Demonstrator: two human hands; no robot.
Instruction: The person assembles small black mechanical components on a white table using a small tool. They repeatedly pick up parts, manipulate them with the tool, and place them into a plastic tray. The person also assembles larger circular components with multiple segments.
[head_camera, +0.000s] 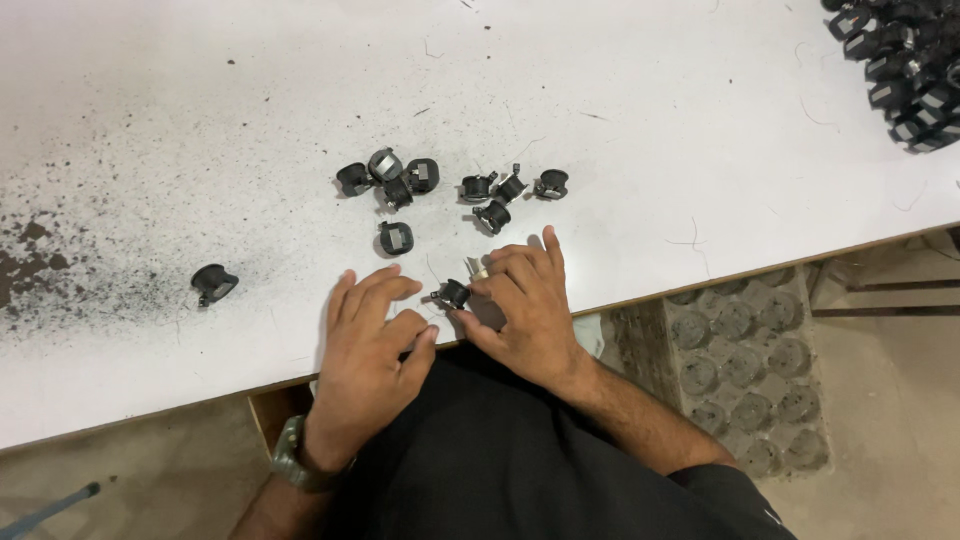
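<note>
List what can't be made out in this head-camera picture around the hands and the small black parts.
- Small black part: too small for detail; the right hand covers its right side.
- Left hand: its palm side is turned down on the white table, so whether it holds anything is hidden.
- Pile of black parts: cut off by the top-right edge.
- Loose black parts: too small for detail.

- Table (620, 90): white, peppered with black specks and smears toward nine o'clock.
- Small part (452, 293) between the hands: black with a pale metal glint.
- Loose parts (398, 183) at twelve o'clock: black, grey-silver faces.
- Lone part (213, 283) at nine o'clock: plain black.
- Heap (905, 65) at two o'clock: black, silver flecks.
- Wristwatch (292, 462): olive-grey.
- Clothing (500, 460): black.
- Tray (745, 350) at four o'clock: grey, round dimple pattern.
</note>
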